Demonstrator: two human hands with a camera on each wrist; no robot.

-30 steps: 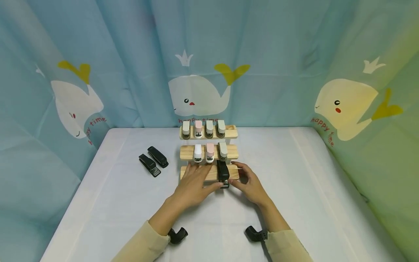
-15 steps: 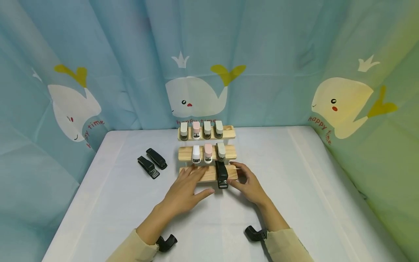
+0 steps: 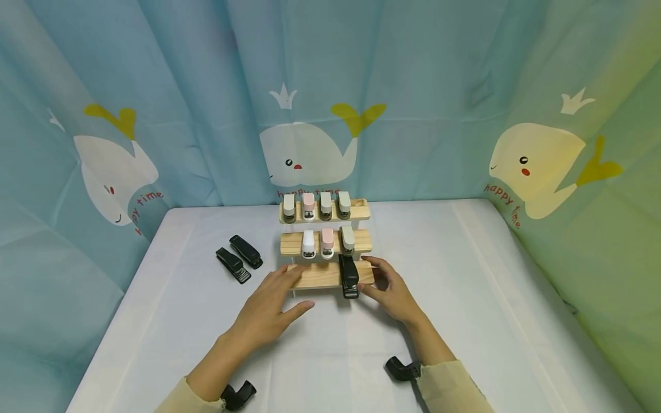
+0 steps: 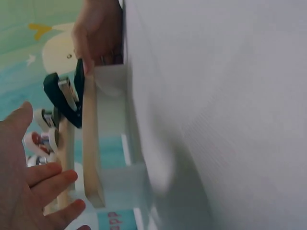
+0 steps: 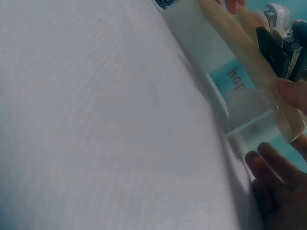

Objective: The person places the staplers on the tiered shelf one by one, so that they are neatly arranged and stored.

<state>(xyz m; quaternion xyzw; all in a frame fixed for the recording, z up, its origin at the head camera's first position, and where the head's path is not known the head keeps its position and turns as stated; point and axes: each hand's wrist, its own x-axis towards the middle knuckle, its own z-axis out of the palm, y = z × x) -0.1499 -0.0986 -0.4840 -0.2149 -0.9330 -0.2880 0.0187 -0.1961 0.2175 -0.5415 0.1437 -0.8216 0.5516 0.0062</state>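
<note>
A three-tier wooden rack (image 3: 320, 277) with clear supports stands at the middle of the table. A black stapler (image 3: 349, 276) lies lengthwise across the right part of its lowest shelf, front end overhanging. My right hand (image 3: 393, 293) holds that shelf's right end, thumb in front and forefinger behind; in the right wrist view the thumb (image 5: 293, 93) rests on the wood beside the stapler. By the shelf's left end is my left hand (image 3: 260, 310), fingers extended and holding nothing. The left wrist view shows its fingers (image 4: 55, 184) close to the shelf; contact is hard to tell.
Small staplers in white, pink (image 3: 327, 241) and grey (image 3: 348, 240) fill the middle shelf, with several more on the top shelf (image 3: 361, 209). Two black staplers (image 3: 233, 265) lie on the table to the rack's left. A whale-print curtain (image 3: 310, 51) hangs behind.
My left hand has drawn away leftward and toward me from the lowest shelf, uncovering its left part. My right hand keeps its place at the right end. The stapler stays on the shelf.
</note>
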